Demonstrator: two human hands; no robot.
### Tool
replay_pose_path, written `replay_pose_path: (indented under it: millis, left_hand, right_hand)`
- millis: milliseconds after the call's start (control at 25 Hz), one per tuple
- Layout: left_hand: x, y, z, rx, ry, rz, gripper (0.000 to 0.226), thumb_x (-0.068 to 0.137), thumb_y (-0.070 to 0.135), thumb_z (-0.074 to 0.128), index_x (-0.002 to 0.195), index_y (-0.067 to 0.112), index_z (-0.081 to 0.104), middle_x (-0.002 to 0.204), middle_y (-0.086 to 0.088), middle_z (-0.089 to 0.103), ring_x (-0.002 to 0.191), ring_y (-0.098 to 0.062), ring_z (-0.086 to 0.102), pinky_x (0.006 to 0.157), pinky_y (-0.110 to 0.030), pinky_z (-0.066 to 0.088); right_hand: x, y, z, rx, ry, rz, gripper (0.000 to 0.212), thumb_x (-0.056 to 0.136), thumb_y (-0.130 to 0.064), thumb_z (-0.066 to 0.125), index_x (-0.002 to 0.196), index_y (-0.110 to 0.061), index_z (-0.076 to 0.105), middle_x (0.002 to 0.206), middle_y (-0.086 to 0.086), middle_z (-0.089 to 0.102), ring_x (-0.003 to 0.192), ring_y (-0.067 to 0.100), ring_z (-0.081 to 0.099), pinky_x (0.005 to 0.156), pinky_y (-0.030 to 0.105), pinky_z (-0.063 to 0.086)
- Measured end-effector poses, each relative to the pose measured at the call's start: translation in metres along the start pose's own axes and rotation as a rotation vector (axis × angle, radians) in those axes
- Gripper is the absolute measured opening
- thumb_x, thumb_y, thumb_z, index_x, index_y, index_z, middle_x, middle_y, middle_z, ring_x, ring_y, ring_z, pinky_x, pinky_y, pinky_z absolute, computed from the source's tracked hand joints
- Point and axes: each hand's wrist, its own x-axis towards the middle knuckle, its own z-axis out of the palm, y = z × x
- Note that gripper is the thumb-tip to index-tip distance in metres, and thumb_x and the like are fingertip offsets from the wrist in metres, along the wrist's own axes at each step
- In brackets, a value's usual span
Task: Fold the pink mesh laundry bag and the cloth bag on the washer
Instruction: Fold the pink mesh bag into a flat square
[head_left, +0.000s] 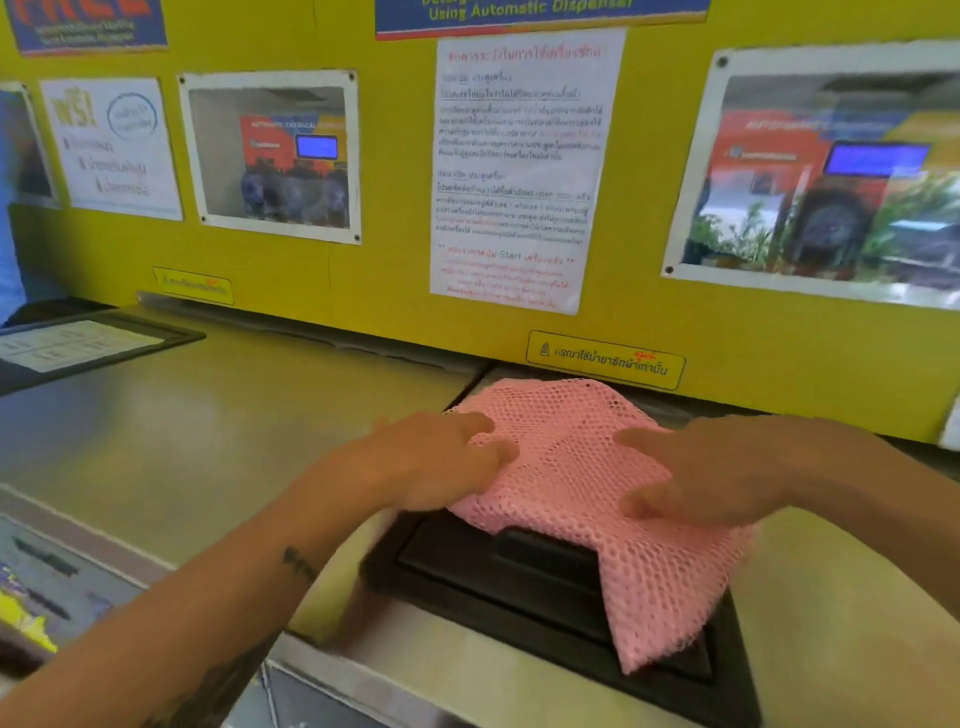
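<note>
While both palms lie flat with fingers spread, gripping nothing, left hand (441, 460) and right hand (711, 470) press the pink mesh laundry bag (576, 483) onto the black lid (498, 582); near corner overhangs, bare washer top (218, 415) lies left.

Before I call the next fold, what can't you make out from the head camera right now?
- Cloth bag: not seen in the head view; whether it lies out of frame or under the pink mesh bag is unclear.
- Fold layers of the mesh: covered by the left hand and right hand, both motion-blurred.
- Black lid: partly draped by the mesh.
- White notice: print too small.
</note>
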Motion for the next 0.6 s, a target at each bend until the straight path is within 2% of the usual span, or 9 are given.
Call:
replay_pose_path:
  millis: [120,240,320,480,600]
  left_hand:
    - [0.018,0.015,0.001,0.06,-0.035,0.039,0.071,0.085,0.068,0.04,0.15,0.042,0.025,0.161,0.006,0.028,0.144,-0.024,0.031,0.117,-0.051,0.022]
    - [0.034,0.019,0.012,-0.035,-0.027,0.115,0.068,0.089,0.056,0.049,0.15,0.037,0.027,0.161,0.006,0.027,0.145,-0.021,0.03,0.119,-0.041,0.023]
    - [0.042,0.019,0.019,-0.042,0.019,0.139,0.066,0.091,0.054,0.047,0.151,0.033,0.028,0.16,0.003,0.031,0.143,-0.022,0.033,0.118,-0.039,0.026]
    - [0.045,0.021,0.028,0.198,0.285,0.162,0.059,0.092,0.056,0.041,0.147,0.032,0.034,0.151,0.001,0.045,0.132,-0.025,0.048,0.11,-0.045,0.037]
    - [0.047,0.021,0.026,0.216,0.217,0.16,0.055,0.095,0.057,0.035,0.142,0.03,0.042,0.146,0.001,0.05,0.127,-0.023,0.051,0.106,-0.047,0.04]
  right_hand:
    - [0.0,0.018,0.011,0.07,0.098,0.016,0.085,0.086,-0.074,0.039,0.154,-0.042,0.001,0.164,0.0,0.02,0.147,0.027,0.028,0.117,0.042,0.027]
    - [0.012,0.031,0.034,0.138,0.233,-0.027,0.079,0.088,-0.069,0.038,0.154,-0.039,0.007,0.164,0.001,0.017,0.147,0.028,0.024,0.117,0.047,0.026]
    - [0.017,0.037,0.048,0.193,0.223,-0.076,0.075,0.091,-0.067,0.034,0.155,-0.036,0.008,0.165,-0.001,0.013,0.149,0.022,0.019,0.12,0.044,0.021]
    - [0.016,0.044,0.058,0.209,0.254,-0.056,0.075,0.091,-0.068,0.03,0.155,-0.036,0.006,0.165,-0.001,0.016,0.148,0.023,0.023,0.119,0.044,0.024]
    - [0.015,0.04,0.064,0.126,0.206,0.012,0.077,0.089,-0.071,0.018,0.155,-0.037,0.0,0.166,0.004,0.013,0.15,0.028,0.018,0.119,0.048,0.022]
